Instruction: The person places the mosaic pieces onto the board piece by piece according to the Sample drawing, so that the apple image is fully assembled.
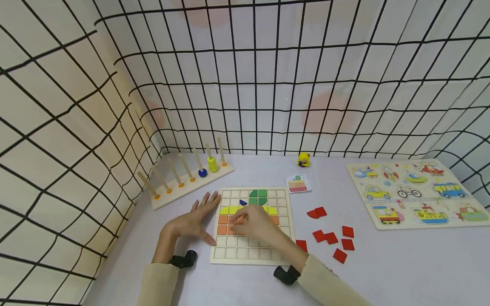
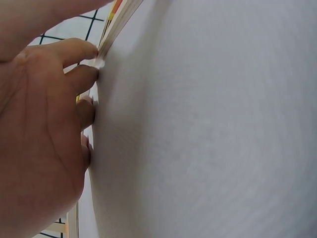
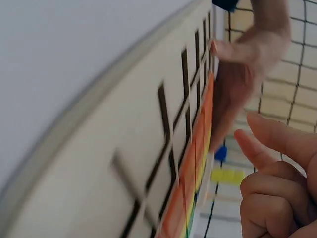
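Observation:
A square wooden grid board lies on the table in the head view. Green pieces, a small dark blue piece, yellow pieces and orange squares fill some of its cells. Along the board's left edge, my left hand rests with fingers spread, fingertips at the edge. My right hand hovers over the orange rows and hides part of them. In the right wrist view, the right hand's thumb and index finger stand apart with nothing visible between them; its other fingers are bent.
Loose red tiles lie right of the board. Behind it are a small picture card and a yellow toy duck. A peg stand is at the back left, a vehicle puzzle at right. Black mesh surrounds the table.

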{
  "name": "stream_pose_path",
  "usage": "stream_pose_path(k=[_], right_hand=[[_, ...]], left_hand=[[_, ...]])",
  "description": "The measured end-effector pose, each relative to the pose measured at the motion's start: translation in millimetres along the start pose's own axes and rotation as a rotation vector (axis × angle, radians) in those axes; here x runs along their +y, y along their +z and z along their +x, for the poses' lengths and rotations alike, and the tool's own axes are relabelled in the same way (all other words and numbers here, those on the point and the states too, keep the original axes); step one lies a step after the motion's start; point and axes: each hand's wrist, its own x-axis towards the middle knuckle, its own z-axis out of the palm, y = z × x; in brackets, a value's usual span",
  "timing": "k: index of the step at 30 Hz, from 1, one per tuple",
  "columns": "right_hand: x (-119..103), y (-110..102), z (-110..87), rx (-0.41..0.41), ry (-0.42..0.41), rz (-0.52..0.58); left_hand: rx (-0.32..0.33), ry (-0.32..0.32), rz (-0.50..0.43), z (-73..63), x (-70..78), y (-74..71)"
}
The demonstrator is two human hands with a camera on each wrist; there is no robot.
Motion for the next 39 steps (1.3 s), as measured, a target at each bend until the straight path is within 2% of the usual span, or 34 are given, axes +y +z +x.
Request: stream_pose_path(k=[4,12,18,23,30,35,39], right_hand=[[19.3,-35.3,-20.5,0.042,0.037,0.025],[75.8,-110.2,-61.6,0.171,0.194,-0.027],[113.0,-142.9,-76.2,0.207,0.304,-0.115],[127.9,-149.8,-77.1,0.19,0.353,-0.117],[126.5,-151.6,-77.0,0.164,0.374,-0.135],[114.4,-147.1,-78.0,0.161,0.31,-0.112],[92.1,-128.2,-76.7,0.11,0.224,-0.041]], left_hand=[[0.005,0.001,-0.002,0.9,-0.5,1.4],[0.014,0.012,-0.003,1.9,-3.2,2.0],[0.012,0.001,-0.007,2.8,-3.3,3.2],[0.012,-0.007,-0.005,2.6,-1.9,2.8],[0.012,0.012,-0.006,2.0,-2.5,0.9],[0.006,0.02,-0.007,2.0,-3.4,1.3],[0.005,0.026,-0.015,1.3,-4.1,2.1]])
